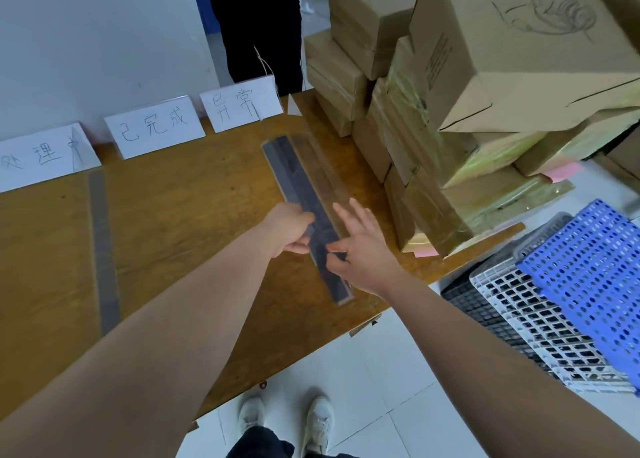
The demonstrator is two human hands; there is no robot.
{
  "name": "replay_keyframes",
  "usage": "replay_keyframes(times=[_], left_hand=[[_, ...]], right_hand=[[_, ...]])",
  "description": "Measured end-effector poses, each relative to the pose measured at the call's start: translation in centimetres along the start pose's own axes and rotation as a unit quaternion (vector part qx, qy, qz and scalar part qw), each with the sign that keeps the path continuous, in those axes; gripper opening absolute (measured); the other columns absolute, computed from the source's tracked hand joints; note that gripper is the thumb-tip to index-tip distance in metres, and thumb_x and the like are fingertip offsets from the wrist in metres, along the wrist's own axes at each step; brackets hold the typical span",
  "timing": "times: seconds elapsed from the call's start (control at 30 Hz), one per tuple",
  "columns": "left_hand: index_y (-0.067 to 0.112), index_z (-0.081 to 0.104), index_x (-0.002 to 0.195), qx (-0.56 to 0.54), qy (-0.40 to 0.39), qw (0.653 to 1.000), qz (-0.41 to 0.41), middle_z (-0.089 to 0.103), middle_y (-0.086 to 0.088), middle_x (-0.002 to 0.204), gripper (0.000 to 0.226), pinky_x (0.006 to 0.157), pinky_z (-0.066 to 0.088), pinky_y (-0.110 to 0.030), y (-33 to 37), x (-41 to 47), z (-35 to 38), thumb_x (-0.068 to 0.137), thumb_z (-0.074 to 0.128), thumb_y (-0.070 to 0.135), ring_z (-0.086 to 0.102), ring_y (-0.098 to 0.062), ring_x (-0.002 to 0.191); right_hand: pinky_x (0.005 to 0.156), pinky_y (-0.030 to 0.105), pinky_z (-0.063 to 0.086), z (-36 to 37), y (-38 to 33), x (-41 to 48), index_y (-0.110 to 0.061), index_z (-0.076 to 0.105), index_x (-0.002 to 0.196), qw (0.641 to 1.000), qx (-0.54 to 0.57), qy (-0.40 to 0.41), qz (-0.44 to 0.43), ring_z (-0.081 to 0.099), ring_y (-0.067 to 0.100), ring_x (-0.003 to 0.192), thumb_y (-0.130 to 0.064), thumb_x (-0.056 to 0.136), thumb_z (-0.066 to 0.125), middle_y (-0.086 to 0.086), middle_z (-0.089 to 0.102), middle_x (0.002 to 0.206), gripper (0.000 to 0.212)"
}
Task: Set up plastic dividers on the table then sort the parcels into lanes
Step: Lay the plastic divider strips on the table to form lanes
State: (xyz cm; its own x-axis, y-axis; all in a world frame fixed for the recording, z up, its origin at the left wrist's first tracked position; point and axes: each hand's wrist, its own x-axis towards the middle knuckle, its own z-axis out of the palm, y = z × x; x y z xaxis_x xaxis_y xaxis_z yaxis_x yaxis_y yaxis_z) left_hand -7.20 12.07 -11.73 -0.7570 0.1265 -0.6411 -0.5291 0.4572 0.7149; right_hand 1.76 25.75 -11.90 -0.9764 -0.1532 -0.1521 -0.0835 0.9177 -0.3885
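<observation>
In the head view, both hands met over a bunch of dividers (298, 177) that lay lengthwise on the worktop (194, 194), right of its middle. The left hand (291, 227) had its fingers curled over the bunch's left edge, probably to pin it down. The right hand (362, 249) pinched the near part between thumb and forefinger, with its other fingers spread straight above the plastic. That looked like an effort to peel one piece off the rest. A dark piece and a clearer one overlapped there, but how many there were in all could not be told.

One grey strip (100, 242) lay alone well to the left and pointed towards the signs (154, 126), so one lane border seemed set. The three paper signs stood along the far edge and likely named the lanes, so the next divider would belong between two of them.

The parcels (433, 166) were stacked high on the worktop's right end, just beside the bunch, and none were sorted yet. The stack crowded the right hand and left little room to swing a long piece sideways, and a nudge might topple it. Off the worktop to the right, a blue panel (588, 277) lay over a white crate (512, 305). A person in black (259, 31) stood behind the far edge.
</observation>
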Motion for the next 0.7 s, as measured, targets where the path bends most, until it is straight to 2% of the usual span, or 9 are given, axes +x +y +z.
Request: replay_keyframes(times=[0.1,0.17,0.3,0.37,0.43,0.5,0.57,0.63,0.7], left_hand=[[0.012,0.043,0.147,0.058,0.020,0.997,0.040,0.057,-0.008,0.129,0.048,0.089,0.056,-0.037,-1.1,-0.2,-0.9,0.102,0.050,0.028,0.062,-0.024,0.108],[0.008,0.046,0.145,0.095,0.051,0.992,0.070,0.058,-0.008,0.131,0.047,0.099,0.050,-0.036,-2.0,-0.4,-1.7,0.102,0.050,0.028,0.059,-0.026,0.114],[0.005,0.050,0.142,0.163,0.129,0.973,0.097,0.057,-0.013,0.138,0.045,0.095,0.042,-0.030,-3.6,-1.0,-4.0,0.101,0.048,0.024,0.057,-0.028,0.119],[0.005,0.049,0.143,0.203,0.171,0.957,0.112,0.055,-0.013,0.142,0.044,0.101,0.043,-0.033,-4.5,-1.4,-5.5,0.102,0.045,0.022,0.055,-0.028,0.123],[0.007,0.045,0.146,0.226,0.209,0.944,0.121,0.051,-0.011,0.146,0.047,0.109,0.037,-0.035,-5.3,-1.9,-7.1,0.102,0.045,0.022,0.048,-0.028,0.132],[0.009,0.044,0.146,0.246,0.245,0.930,0.121,0.053,-0.011,0.144,0.047,0.107,0.039,-0.037,-6.2,-2.4,-8.8,0.101,0.047,0.023,0.049,-0.029,0.131],[0.012,0.045,0.146,0.279,0.275,0.913,0.112,0.055,-0.011,0.141,0.049,0.103,0.043,-0.040,-7.1,-2.8,-10.4,0.099,0.049,0.025,0.052,-0.031,0.128],[0.012,0.045,0.146,0.306,0.306,0.897,0.090,0.055,-0.013,0.141,0.050,0.108,0.040,-0.045,-8.0,-3.1,-12.0,0.099,0.049,0.027,0.049,-0.032,0.131],[0.013,0.041,0.148,0.313,0.329,0.888,0.067,0.049,-0.012,0.147,0.052,0.118,0.026,-0.052,-8.8,-3.5,-13.2,0.099,0.050,0.027,0.037,-0.031,0.141]], right_hand=[[0.115,0.038,-0.018,0.4,-0.4,0.0,-0.028,0.063,0.064,1.000,-0.029,-0.008,-0.002,-0.016,0.016,0.149,-0.034,0.094,0.053,-0.004,0.005,0.164,0.032],[0.113,0.035,-0.015,1.2,-1.1,-0.1,-0.024,0.067,0.067,1.000,-0.019,-0.005,0.009,-0.011,0.015,0.149,-0.034,0.094,0.053,-0.006,0.009,0.164,0.032],[0.120,0.034,0.003,2.1,-2.6,0.6,-0.015,0.078,0.087,1.000,-0.014,-0.010,0.001,0.005,0.014,0.149,-0.030,0.094,0.053,-0.005,0.019,0.162,0.030],[0.119,0.034,0.017,2.2,-3.0,1.2,-0.013,0.077,0.096,1.000,-0.003,-0.031,0.002,0.024,0.015,0.144,-0.028,0.094,0.051,-0.003,0.027,0.160,0.030],[0.108,0.035,0.041,2.4,-3.5,1.7,-0.010,0.076,0.096,0.999,0.016,-0.047,0.012,0.051,0.012,0.124,-0.025,0.094,0.051,-0.004,0.039,0.154,0.029],[0.091,0.038,0.055,2.7,-4.1,2.2,-0.010,0.075,0.096,0.998,0.023,-0.053,0.019,0.064,0.014,0.101,-0.024,0.092,0.050,-0.002,0.058,0.136,0.028],[0.077,0.040,0.059,2.9,-4.8,2.7,-0.011,0.071,0.088,0.997,0.029,-0.055,0.033,0.066,0.019,0.081,-0.024,0.089,0.049,0.005,0.071,0.099,0.025],[0.068,0.038,0.058,2.7,-5.6,3.3,-0.011,0.065,0.077,0.997,0.022,-0.061,0.039,0.063,0.019,0.068,-0.023,0.089,0.050,0.006,0.066,0.075,0.023],[0.059,0.033,0.053,2.6,-6.3,3.8,-0.010,0.061,0.070,0.997,0.006,-0.064,0.034,0.059,0.019,0.061,-0.023,0.089,0.050,0.005,0.060,0.065,0.026]])
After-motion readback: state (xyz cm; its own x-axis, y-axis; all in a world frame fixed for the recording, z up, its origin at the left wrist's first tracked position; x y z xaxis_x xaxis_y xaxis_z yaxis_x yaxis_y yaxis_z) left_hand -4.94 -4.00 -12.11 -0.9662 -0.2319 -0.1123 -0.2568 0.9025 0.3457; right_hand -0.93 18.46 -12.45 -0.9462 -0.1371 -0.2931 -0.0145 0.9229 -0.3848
